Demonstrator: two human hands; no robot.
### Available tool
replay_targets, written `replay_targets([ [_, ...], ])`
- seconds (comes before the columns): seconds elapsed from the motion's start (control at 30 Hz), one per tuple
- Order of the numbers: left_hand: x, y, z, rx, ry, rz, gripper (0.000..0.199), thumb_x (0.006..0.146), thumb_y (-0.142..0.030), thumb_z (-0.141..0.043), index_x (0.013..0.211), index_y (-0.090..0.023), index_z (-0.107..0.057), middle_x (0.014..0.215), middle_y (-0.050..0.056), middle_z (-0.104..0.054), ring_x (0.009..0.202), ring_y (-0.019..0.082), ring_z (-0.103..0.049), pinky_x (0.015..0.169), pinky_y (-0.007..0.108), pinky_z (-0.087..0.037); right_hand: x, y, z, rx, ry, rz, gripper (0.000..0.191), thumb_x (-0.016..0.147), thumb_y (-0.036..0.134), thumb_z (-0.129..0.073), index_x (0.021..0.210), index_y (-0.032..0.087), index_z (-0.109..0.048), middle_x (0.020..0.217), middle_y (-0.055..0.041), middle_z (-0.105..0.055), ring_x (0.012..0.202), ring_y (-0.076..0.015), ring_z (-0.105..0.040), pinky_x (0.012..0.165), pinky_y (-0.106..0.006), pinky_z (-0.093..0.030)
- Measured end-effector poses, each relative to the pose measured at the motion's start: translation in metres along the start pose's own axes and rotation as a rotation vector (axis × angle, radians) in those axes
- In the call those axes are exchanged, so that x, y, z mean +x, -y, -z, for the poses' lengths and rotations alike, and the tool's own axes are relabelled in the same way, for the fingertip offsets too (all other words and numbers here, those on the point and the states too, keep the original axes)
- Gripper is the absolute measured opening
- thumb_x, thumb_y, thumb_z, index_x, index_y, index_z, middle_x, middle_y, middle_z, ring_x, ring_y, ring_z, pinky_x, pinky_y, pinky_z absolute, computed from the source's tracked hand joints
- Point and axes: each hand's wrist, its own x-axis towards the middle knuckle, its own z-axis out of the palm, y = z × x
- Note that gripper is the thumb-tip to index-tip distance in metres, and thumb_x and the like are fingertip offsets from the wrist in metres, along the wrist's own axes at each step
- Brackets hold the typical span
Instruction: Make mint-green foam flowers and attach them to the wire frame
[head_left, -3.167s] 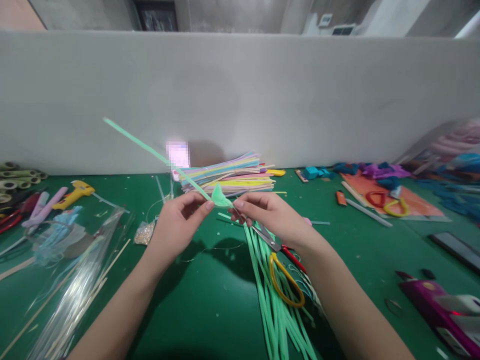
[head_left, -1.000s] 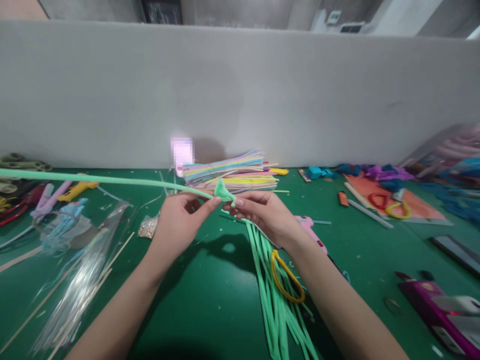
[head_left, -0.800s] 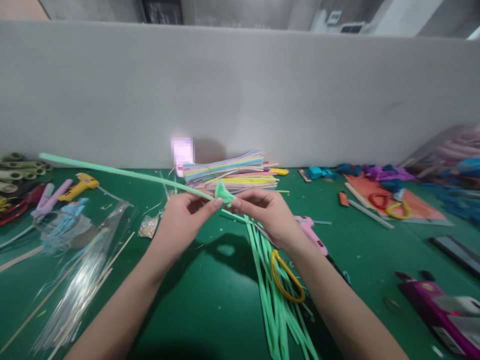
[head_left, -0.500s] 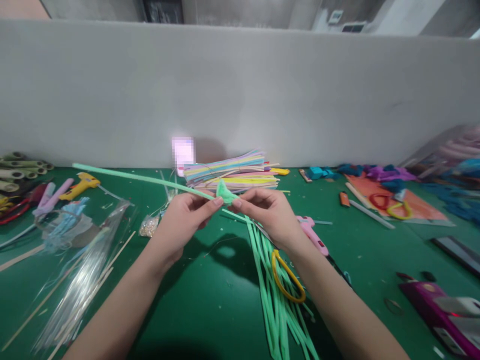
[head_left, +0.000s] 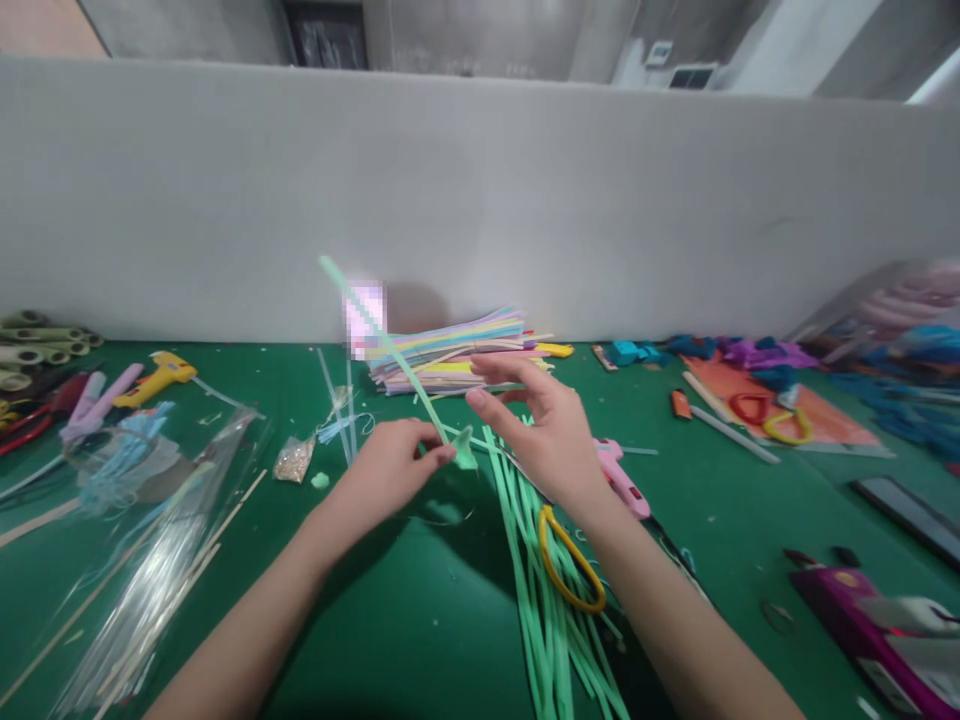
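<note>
My left hand pinches a light green pipe cleaner between thumb and fingers. Its long tail slants up and to the left, crossing in front of the blurred bright screen. At the fingertips the green material is folded into a small pointed shape. To the right, my right hand is raised, apart from the folded piece, with thumb and fingers spread and nothing held. Below it, a pile of green pipe cleaners lies on the table, with yellow-handled scissors on top.
A bundle of pastel strips rests by the grey partition. A pink glue gun lies beside my right forearm. On the left are a yellow glue gun, a bag of beads and clear plastic wrapping.
My right hand has let go of the folded green piece and opened. The pipe cleaner's tail has swung from nearly level to steeply upward, and my left hand has moved slightly lower.
</note>
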Motion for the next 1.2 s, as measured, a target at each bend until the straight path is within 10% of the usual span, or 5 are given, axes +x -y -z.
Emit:
replay_targets([
  [0.4,-0.008,-0.011,-0.013,0.293,0.241,-0.059,0.024,0.093,-0.029,-0.057,0.074,-0.019,-0.070,0.077,0.004,-0.069,0.073,0.022,-0.063,0.066,0.032,-0.042,0.007,-0.019,-0.004,0.310,-0.051,-0.023,0.062,0.082,0.032,-0.077,0.133,0.025,-0.044,0.105,-0.0047,-0.076,0.098,-0.0207,-0.071,0.088,-0.039,-0.055],
  [0.57,-0.012,-0.019,-0.018,0.329,0.178,-0.068,0.021,0.092,-0.024,-0.058,0.077,-0.018,-0.071,0.083,0.007,-0.069,0.076,0.024,-0.065,0.067,0.034,-0.045,-0.004,0.004,-0.006,0.302,-0.094,0.006,0.058,0.088,0.035,-0.071,0.135,0.029,-0.038,0.083,0.0015,-0.074,0.076,-0.0193,-0.073,0.077,-0.038,-0.059],
  [0.8,-0.009,-0.023,-0.008,0.259,-0.042,-0.066,0.010,0.093,-0.024,-0.061,0.088,-0.020,-0.069,0.084,0.001,-0.074,0.073,0.019,-0.065,0.068,0.030,-0.046,-0.001,0.019,0.007,0.278,-0.367,0.045,0.046,0.085,0.029,-0.075,0.115,0.030,-0.040,0.104,-0.0013,-0.075,0.062,-0.0137,-0.071,0.052,-0.026,-0.057],
  [1.07,-0.004,-0.018,0.004,0.264,-0.229,-0.034,0.015,0.092,-0.026,-0.064,0.082,-0.020,-0.073,0.073,0.001,-0.074,0.063,0.018,-0.063,0.061,0.028,-0.040,-0.005,0.021,0.015,0.511,0.170,-0.225,0.015,0.085,0.033,-0.075,0.085,0.019,-0.069,0.070,0.0003,-0.073,0.059,-0.0085,-0.067,0.053,-0.018,-0.051],
  [1.2,-0.006,-0.018,0.005,0.285,-0.243,-0.045,0.019,0.094,-0.026,-0.061,0.079,-0.019,-0.071,0.074,0.002,-0.073,0.065,0.019,-0.064,0.062,0.028,-0.041,-0.009,0.022,0.005,0.486,0.229,-0.230,0.015,0.083,0.030,-0.075,0.090,0.019,-0.068,0.080,-0.0008,-0.075,0.071,-0.0114,-0.071,0.064,-0.022,-0.056],
])
